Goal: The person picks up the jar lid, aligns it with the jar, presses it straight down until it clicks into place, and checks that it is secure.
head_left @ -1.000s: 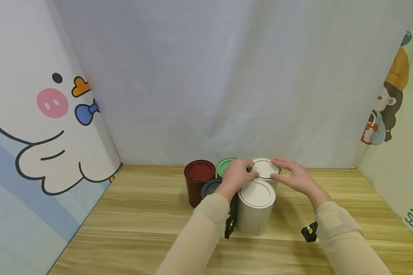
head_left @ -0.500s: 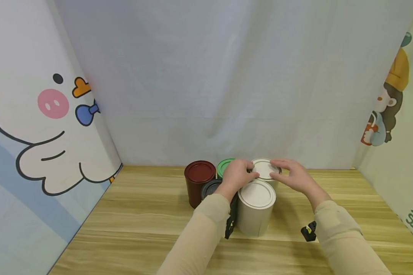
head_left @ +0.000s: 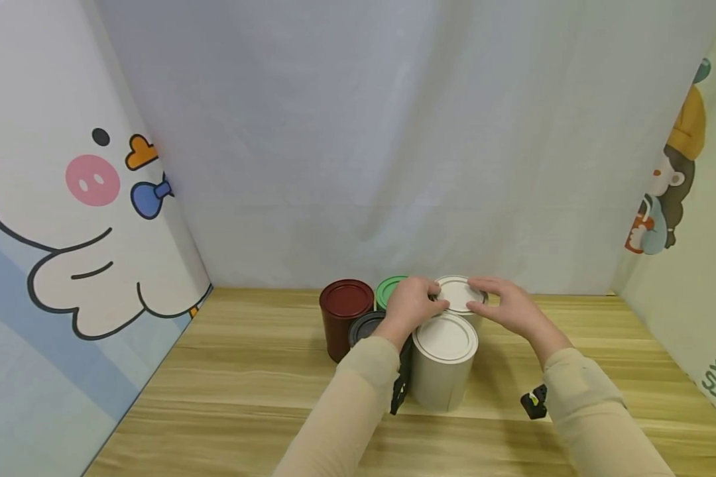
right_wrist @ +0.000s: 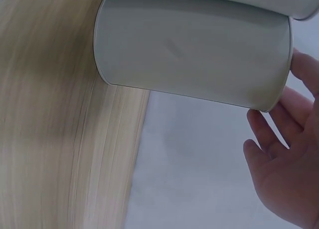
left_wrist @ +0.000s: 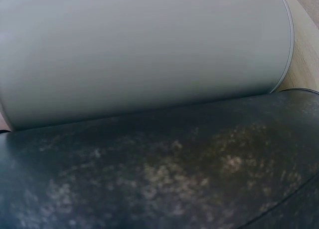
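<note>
At the back of a group of lidded cans stands a white can (head_left: 457,293), held at its rim from both sides. My left hand (head_left: 410,306) has thumb and fingers at the left of the lid; its palm covers part of the cans behind it. Opposite, my right hand (head_left: 512,308) grips the right edge, and the right wrist view shows its fingers (right_wrist: 264,131) at the can's end. A front white can (head_left: 443,377) stands close before the held one. Beside it, a dark grey can (head_left: 366,324) is partly hidden by the left arm.
A dark red can (head_left: 347,305) and a green can (head_left: 389,290) stand left of the hands on the wooden table (head_left: 233,377). A pale curtain (head_left: 310,165) hangs right behind the cans. Printed cartoon panels close off both sides.
The hands and cans keep their places; only a slight shift of the whole head view shows.
</note>
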The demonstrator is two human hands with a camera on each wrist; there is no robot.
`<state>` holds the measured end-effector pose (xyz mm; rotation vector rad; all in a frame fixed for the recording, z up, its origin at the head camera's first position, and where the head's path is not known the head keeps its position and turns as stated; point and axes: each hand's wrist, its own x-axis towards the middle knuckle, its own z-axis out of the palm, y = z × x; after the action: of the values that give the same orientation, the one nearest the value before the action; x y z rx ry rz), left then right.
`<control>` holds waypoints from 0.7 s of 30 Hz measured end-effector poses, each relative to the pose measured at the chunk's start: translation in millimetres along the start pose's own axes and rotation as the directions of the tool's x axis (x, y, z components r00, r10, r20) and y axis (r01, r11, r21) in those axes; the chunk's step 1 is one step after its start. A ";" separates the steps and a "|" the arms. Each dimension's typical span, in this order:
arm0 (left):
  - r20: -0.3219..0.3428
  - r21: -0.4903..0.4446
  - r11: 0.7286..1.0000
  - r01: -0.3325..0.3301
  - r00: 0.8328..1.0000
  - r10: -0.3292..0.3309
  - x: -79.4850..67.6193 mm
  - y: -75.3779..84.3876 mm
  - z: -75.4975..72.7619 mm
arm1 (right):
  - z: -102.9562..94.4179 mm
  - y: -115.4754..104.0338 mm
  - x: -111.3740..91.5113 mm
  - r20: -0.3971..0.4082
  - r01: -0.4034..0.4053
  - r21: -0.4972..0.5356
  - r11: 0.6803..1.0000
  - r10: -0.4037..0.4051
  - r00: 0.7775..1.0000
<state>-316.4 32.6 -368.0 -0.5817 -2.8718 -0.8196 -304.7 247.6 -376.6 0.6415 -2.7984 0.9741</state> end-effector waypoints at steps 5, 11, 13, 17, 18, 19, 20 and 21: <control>0.007 -0.003 1.000 0.019 1.000 -0.019 -0.1 0.9 -0.2 | 0.3 -1.1 -0.8 0.015 -0.037 0.014 0.999 0.036 0.999; 0.001 -0.007 1.000 0.030 1.000 -0.030 0.4 2.2 -1.4 | -1.5 -7.3 -0.1 0.026 -0.053 0.013 0.999 0.053 0.998; 0.000 -0.007 1.000 0.030 1.000 -0.030 0.5 2.2 -1.8 | -2.2 -9.8 0.7 0.030 -0.056 0.009 0.998 0.055 0.998; -0.008 0.000 1.000 0.026 1.000 -0.026 0.5 1.7 -1.2 | -3.5 -14.0 1.1 0.044 -0.053 -0.002 0.999 0.053 0.998; -0.009 0.002 1.000 0.026 1.000 -0.026 0.6 1.6 -0.9 | -3.5 -14.4 1.5 0.047 -0.050 -0.005 0.999 0.050 0.998; -0.009 0.003 1.000 0.027 1.000 -0.027 0.7 1.6 -0.8 | -3.6 -14.5 1.6 0.048 -0.047 -0.010 0.999 0.048 0.998; -0.009 0.003 1.000 0.028 1.000 -0.028 0.7 1.7 -0.7 | -3.7 -14.8 1.4 0.051 -0.046 -0.013 0.999 0.047 0.998; -0.008 0.005 1.000 0.029 1.000 -0.029 0.7 1.9 -0.9 | -3.7 -14.9 1.6 0.053 -0.046 -0.015 0.999 0.047 0.997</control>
<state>-316.4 33.8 -366.2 -0.5362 -2.8810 -0.8170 -299.9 238.7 -364.8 0.6122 -2.8766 0.9591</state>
